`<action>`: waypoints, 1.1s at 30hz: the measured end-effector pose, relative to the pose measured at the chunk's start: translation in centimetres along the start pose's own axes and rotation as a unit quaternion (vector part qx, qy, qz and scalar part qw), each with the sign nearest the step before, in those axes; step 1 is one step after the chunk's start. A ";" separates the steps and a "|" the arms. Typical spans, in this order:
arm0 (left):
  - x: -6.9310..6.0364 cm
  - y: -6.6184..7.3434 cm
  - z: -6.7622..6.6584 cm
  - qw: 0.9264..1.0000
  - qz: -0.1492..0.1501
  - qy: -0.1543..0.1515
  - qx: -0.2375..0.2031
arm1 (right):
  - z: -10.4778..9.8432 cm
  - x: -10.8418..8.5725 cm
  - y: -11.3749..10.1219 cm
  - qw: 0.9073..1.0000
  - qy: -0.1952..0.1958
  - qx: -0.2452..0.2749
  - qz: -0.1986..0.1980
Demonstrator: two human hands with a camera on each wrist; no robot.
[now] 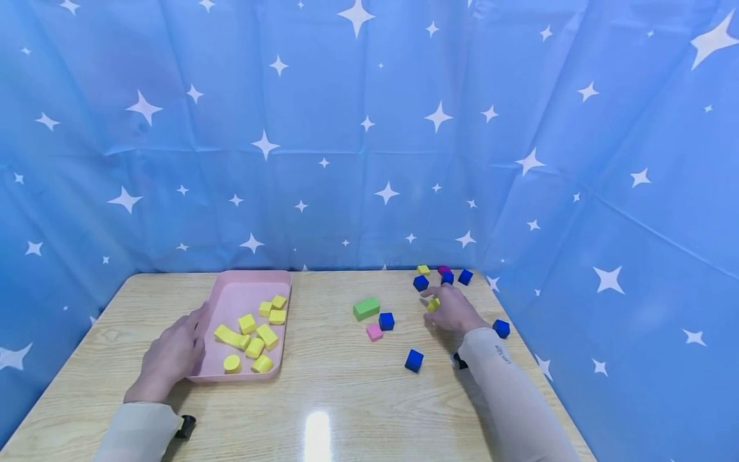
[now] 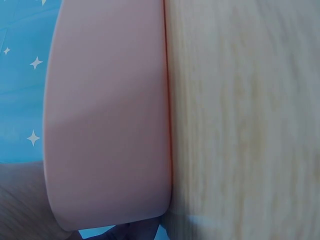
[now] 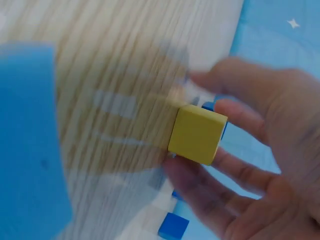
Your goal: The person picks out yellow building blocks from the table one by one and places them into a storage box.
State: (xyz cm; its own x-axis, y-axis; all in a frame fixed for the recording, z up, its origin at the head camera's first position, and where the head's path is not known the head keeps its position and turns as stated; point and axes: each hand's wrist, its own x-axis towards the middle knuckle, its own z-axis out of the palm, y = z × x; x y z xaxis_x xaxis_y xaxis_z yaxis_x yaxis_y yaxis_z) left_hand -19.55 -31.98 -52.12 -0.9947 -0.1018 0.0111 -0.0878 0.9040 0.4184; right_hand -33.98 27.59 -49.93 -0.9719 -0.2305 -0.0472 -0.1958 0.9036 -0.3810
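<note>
At the left side of a pink tray (image 1: 254, 278), my left hand (image 1: 176, 346) grips its side wall. In the left wrist view the tray's outer wall (image 2: 110, 115) fills much of the picture and hides part of the hand. Several yellow blocks (image 1: 246, 323) lie inside the tray. My right hand (image 1: 453, 309) is at the right side of the table, its thumb and fingers spread around a yellow cube (image 3: 196, 135). A gap shows between the cube and one upper digit. Blue cubes (image 1: 421, 283) lie just beyond that hand.
A green block (image 1: 366, 309), a small pink block (image 1: 374, 332) and a blue cube (image 1: 386, 321) sit mid-table. Another blue cube (image 1: 414, 360) lies nearer. At the back are a yellow block (image 1: 423, 270) and a magenta block (image 1: 443, 270). A starry blue curtain (image 1: 346, 179) borders the table.
</note>
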 end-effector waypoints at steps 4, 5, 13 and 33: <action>0.1 -0.1 0.1 1.000 0.005 0.002 0.001 | 0.0 0.1 -0.1 1.000 0.021 0.003 -0.006; 0.1 0.0 0.1 1.000 0.006 0.003 0.001 | 0.0 0.1 -0.1 1.000 0.024 0.004 -0.006; 0.0 0.1 -0.1 1.000 0.010 0.002 0.007 | 0.0 0.1 -0.5 0.999 0.030 0.011 -0.010; 0.0 0.0 0.0 1.000 0.007 0.005 0.003 | -0.1 0.3 -1.6 0.999 0.028 0.017 -0.013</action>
State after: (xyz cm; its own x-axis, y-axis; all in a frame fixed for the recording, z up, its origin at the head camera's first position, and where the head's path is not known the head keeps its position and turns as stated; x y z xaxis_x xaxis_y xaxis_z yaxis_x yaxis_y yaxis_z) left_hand -19.54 -31.97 -52.06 -0.9953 -0.0934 0.0255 -0.0746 0.9082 0.4118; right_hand -33.94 26.07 -49.22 -0.9728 -0.2314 0.0143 -0.2166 0.8850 -0.4122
